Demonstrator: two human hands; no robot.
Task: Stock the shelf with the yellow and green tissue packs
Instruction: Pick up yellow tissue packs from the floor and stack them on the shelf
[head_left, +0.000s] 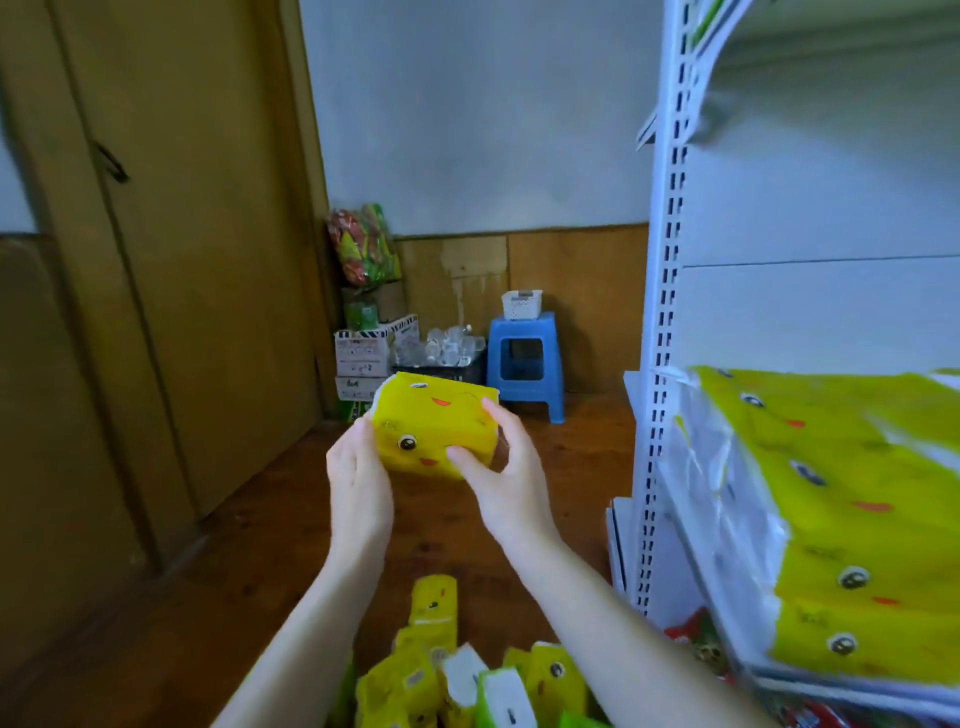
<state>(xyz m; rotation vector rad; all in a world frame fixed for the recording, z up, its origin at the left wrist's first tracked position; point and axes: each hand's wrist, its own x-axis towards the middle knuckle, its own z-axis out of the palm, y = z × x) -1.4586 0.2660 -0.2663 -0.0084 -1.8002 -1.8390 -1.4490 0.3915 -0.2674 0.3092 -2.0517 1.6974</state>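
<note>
Here, at frame centre, my left hand (358, 483) cups the left end of the tissue pack (434, 423) and my right hand (506, 480) pinches its right end, both clamped on it. I'd keep it level, swing right and slide it flat beside the stocked packs (857, 519) on the shelf (661, 364).

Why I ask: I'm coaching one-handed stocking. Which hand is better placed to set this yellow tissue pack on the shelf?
Probably right. The right hand grips the yellow tissue pack on its side nearer the white shelf, where stocked packs already lie; the left hand holds the far side.
</note>
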